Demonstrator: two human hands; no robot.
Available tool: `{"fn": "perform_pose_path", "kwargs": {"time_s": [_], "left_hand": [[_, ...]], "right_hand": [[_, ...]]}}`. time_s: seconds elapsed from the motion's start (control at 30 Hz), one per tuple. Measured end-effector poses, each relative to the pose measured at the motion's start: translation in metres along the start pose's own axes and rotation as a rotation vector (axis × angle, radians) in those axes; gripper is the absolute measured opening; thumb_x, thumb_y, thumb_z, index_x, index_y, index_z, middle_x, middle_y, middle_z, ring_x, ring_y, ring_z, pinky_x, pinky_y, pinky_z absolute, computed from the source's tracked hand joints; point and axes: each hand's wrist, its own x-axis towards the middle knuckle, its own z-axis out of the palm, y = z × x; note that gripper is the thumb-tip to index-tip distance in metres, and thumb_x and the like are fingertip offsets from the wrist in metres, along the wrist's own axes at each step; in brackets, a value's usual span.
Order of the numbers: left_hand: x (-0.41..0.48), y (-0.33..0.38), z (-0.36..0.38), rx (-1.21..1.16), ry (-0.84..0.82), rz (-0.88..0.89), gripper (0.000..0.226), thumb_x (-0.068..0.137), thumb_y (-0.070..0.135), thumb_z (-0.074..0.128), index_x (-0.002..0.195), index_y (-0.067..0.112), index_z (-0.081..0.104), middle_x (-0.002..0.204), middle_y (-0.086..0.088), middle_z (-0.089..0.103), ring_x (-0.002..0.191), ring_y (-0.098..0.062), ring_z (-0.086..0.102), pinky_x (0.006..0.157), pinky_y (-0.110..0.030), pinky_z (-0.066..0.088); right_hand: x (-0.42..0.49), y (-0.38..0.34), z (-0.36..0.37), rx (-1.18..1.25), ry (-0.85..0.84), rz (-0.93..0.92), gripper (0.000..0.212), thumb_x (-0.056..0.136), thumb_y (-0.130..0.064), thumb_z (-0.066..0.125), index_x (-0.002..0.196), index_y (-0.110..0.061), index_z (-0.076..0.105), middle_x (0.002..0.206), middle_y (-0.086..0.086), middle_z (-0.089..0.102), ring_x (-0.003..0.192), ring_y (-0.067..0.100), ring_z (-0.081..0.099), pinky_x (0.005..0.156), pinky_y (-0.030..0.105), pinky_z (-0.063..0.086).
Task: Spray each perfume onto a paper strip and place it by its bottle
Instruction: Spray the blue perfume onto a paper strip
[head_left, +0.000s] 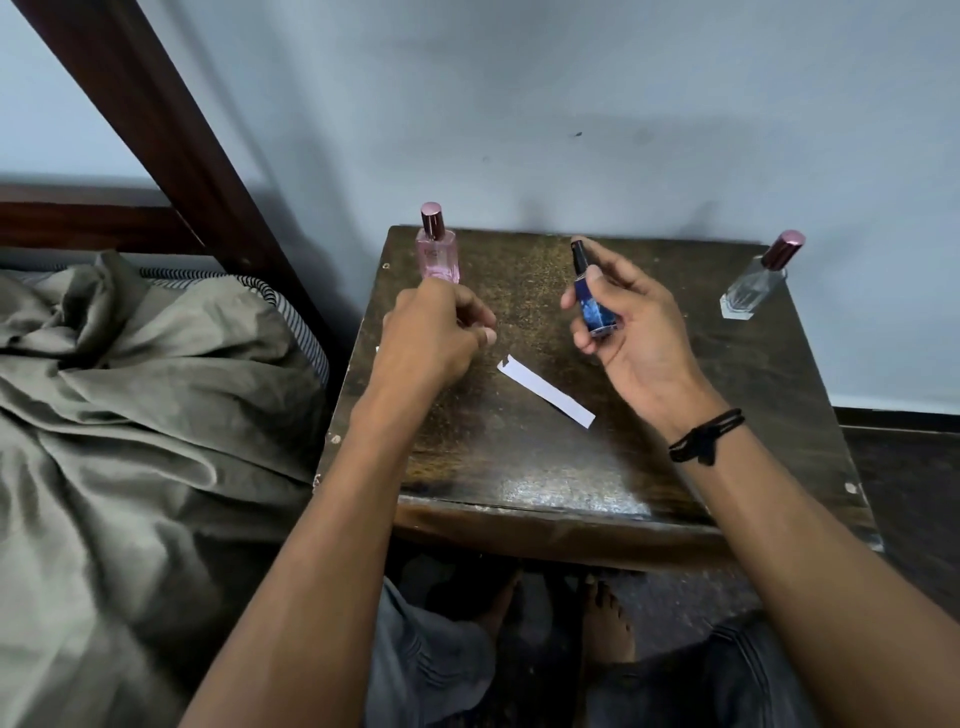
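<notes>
My right hand (623, 317) grips a small blue perfume bottle (595, 306) above the table, with its black spray head uncovered and pointing up and away. My left hand (436, 332) hovers just in front of the pink perfume bottle (437, 249), fingers curled and thumb against them; nothing shows between them. A white paper strip (545, 391) lies flat on the table between my hands. A white corner of paper (377, 349) peeks out left of my left hand. A clear glass bottle (753, 283) with a maroon cap stands at the table's far right corner.
The dark wooden table (519, 467) stands against a pale blue wall. A bed with a rumpled grey-green sheet (130, 415) and a dark wooden bedpost (171, 135) is close on the left. My knees and bare feet are under the table's near edge.
</notes>
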Motion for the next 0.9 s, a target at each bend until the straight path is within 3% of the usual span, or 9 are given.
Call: {"fn": "perform_pose_path", "kwargs": {"time_s": [0.17, 0.33, 0.5, 0.6, 0.73, 0.9], "left_hand": [[-0.007, -0.004, 0.01, 0.046, 0.004, -0.041, 0.01, 0.083, 0.022, 0.079, 0.089, 0.029, 0.078, 0.095, 0.004, 0.072, 0.088, -0.015, 0.062, 0.079, -0.022, 0.038], [-0.013, -0.01, 0.014, 0.043, -0.07, -0.035, 0.017, 0.081, 0.014, 0.08, 0.085, 0.029, 0.076, 0.088, 0.005, 0.071, 0.086, -0.013, 0.065, 0.076, -0.024, 0.046], [-0.01, -0.016, 0.009, 0.017, -0.145, -0.011, 0.025, 0.074, 0.011, 0.086, 0.091, 0.028, 0.077, 0.08, 0.011, 0.07, 0.078, -0.005, 0.067, 0.079, -0.022, 0.054], [-0.006, -0.016, 0.005, 0.028, -0.138, 0.016, 0.024, 0.073, 0.028, 0.088, 0.094, 0.03, 0.077, 0.084, 0.007, 0.072, 0.083, -0.012, 0.067, 0.084, -0.028, 0.054], [-0.003, -0.007, 0.011, 0.121, -0.047, 0.069, 0.015, 0.079, 0.041, 0.082, 0.085, 0.027, 0.08, 0.086, 0.002, 0.072, 0.091, -0.016, 0.062, 0.075, -0.028, 0.046], [0.001, 0.003, 0.024, 0.335, -0.047, 0.118, 0.023, 0.077, 0.032, 0.085, 0.091, 0.015, 0.079, 0.102, -0.01, 0.064, 0.119, -0.03, 0.042, 0.098, -0.043, 0.047]], "right_hand": [[-0.01, -0.006, 0.004, 0.307, -0.143, 0.151, 0.04, 0.101, -0.014, 0.05, 0.14, -0.017, 0.059, 0.083, 0.012, 0.059, 0.051, 0.013, 0.048, 0.049, 0.019, 0.043], [-0.021, -0.012, 0.012, 0.397, -0.156, 0.176, 0.04, 0.098, -0.017, 0.051, 0.138, -0.014, 0.057, 0.081, 0.01, 0.056, 0.046, 0.01, 0.048, 0.043, 0.016, 0.04], [-0.043, -0.009, 0.013, 0.065, 0.022, 0.101, 0.028, 0.093, -0.015, 0.06, 0.117, -0.017, 0.074, 0.067, 0.007, 0.058, 0.042, 0.014, 0.048, 0.039, 0.02, 0.035], [-0.054, -0.003, 0.01, -0.094, 0.102, 0.07, 0.025, 0.095, -0.011, 0.061, 0.113, -0.018, 0.077, 0.062, 0.006, 0.058, 0.038, 0.017, 0.051, 0.04, 0.019, 0.034], [-0.053, -0.002, 0.006, -0.161, 0.159, 0.055, 0.024, 0.095, -0.01, 0.064, 0.113, -0.019, 0.077, 0.062, 0.006, 0.06, 0.039, 0.018, 0.05, 0.04, 0.02, 0.035], [-0.049, -0.002, 0.002, -0.148, 0.19, 0.048, 0.022, 0.094, -0.01, 0.065, 0.111, -0.019, 0.077, 0.061, 0.006, 0.06, 0.041, 0.017, 0.048, 0.041, 0.02, 0.033]]}}
